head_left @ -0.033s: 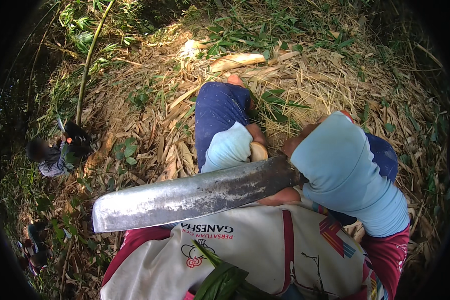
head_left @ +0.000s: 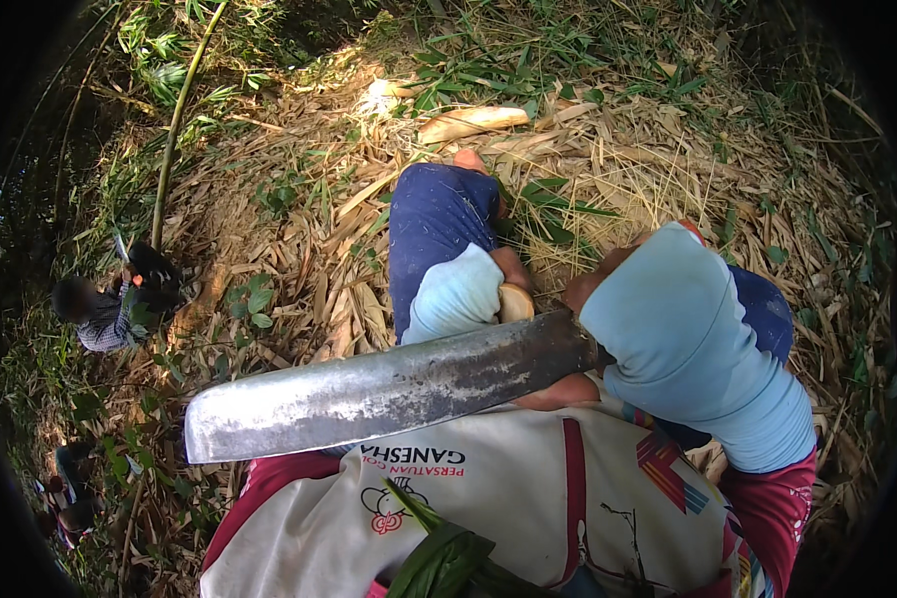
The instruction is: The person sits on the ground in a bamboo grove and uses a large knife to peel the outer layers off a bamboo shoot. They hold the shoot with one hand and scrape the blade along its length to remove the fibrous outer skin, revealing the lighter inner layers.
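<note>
Nothing seems to have moved since the earlier frame. Blue sleeves (head_left: 668, 309) hide much of both hands, so I cannot tell if the left hand (head_left: 511, 267) or the right hand (head_left: 590, 282) has an open or closed grip. One big knife (head_left: 389, 387) stretches across just above the pale shirt (head_left: 513, 508), with its handle end hidden. Its wide blade is shiny on the left and dark and spotty on the right (it looks worn). A round, tan piece (head_left: 515, 302) peeks out beside the left hand.
</note>
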The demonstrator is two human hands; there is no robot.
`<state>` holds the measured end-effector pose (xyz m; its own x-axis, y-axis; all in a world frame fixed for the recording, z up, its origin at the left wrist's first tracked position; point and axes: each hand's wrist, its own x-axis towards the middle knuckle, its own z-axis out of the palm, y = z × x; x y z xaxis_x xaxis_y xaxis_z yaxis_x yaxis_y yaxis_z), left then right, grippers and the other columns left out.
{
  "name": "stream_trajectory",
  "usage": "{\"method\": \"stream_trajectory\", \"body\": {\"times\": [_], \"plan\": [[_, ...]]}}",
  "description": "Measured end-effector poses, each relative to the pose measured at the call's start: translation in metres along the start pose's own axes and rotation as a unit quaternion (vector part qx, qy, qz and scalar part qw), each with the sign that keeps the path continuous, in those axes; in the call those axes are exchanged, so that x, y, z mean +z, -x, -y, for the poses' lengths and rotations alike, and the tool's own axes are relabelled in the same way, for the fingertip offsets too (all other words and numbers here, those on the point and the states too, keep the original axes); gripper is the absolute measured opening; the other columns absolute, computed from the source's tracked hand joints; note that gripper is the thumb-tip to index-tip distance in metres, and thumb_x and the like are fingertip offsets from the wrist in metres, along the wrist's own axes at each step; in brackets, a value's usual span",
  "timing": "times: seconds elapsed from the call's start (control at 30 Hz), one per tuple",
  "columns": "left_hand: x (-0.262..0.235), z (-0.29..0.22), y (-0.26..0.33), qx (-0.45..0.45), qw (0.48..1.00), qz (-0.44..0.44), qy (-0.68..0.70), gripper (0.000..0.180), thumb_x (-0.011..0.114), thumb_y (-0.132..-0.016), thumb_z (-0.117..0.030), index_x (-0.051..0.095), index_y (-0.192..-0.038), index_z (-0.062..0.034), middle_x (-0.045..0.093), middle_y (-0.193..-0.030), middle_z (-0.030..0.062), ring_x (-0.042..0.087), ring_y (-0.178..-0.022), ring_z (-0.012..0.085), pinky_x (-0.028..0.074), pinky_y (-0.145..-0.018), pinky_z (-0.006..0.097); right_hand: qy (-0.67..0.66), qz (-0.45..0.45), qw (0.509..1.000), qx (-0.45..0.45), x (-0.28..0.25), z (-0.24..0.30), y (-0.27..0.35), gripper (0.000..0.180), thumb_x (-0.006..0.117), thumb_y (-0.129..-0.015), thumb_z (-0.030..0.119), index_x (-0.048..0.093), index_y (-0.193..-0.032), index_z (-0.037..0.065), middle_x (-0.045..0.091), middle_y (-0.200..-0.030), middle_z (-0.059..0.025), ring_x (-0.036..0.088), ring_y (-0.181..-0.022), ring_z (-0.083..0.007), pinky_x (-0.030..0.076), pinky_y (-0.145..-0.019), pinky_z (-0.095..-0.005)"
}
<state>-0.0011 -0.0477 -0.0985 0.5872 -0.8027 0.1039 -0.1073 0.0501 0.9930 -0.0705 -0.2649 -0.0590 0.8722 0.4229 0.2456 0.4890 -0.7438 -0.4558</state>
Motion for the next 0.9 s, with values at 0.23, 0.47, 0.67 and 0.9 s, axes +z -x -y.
{"method": "stream_trajectory", "body": {"times": [0.23,0.47,0.67,0.9], "plan": [[0.003,-0.001,0.002,0.009,0.999,-0.024,-0.029,0.052,0.097,-0.059,-0.008,0.056,-0.09,-0.0059,0.058,-0.078,-0.0001,0.055,-0.07,0.0101,0.042,-0.062,0.025,0.032,-0.074,0.996,-0.027,0.004,-0.002,-0.002,0.007,0.067,-0.078,0.019,0.065,-0.078,0.013,0.056,-0.061,-0.0038,0.06,-0.057,-0.0259,0.044,-0.052,-0.0405],[0.009,-0.003,0.003,0.022,0.996,-0.059,-0.069,0.052,0.097,-0.058,-0.006,0.056,-0.09,-0.0057,0.059,-0.078,0.0004,0.055,-0.07,0.0102,0.042,-0.062,0.025,0.048,-0.061,0.997,-0.009,0.003,-0.003,-0.001,0.006,0.068,-0.076,0.017,0.065,-0.077,0.012,0.058,-0.064,-0.005,0.06,-0.059,-0.0274,0.045,-0.054,-0.0416],[0.014,-0.011,0.013,0.016,0.987,-0.107,-0.117,0.052,0.097,-0.058,-0.005,0.055,-0.09,-0.0056,0.059,-0.078,0.0008,0.055,-0.069,0.0102,0.043,-0.061,0.025,0.033,-0.074,0.995,0.054,0.001,-0.008,0.0,0.027,0.076,-0.056,0.01,0.066,-0.081,0.008,0.061,-0.072,-0.009,0.062,-0.07,-0.0327,0.047,-0.064,-0.0442],[0.008,-0.011,0.016,-0.021,0.982,-0.173,-0.068,0.057,0.094,-0.06,0.004,0.045,-0.086,-0.0103,0.049,-0.066,-0.0028,0.046,-0.057,0.0075,0.037,-0.053,0.023,-0.189,-0.042,0.922,0.336,-0.012,-0.029,-0.004,0.015,0.069,-0.081,-0.001,0.06,-0.092,0.002,0.062,-0.072,-0.01,0.065,-0.065,-0.0209,0.05,-0.06,-0.0358]]}}
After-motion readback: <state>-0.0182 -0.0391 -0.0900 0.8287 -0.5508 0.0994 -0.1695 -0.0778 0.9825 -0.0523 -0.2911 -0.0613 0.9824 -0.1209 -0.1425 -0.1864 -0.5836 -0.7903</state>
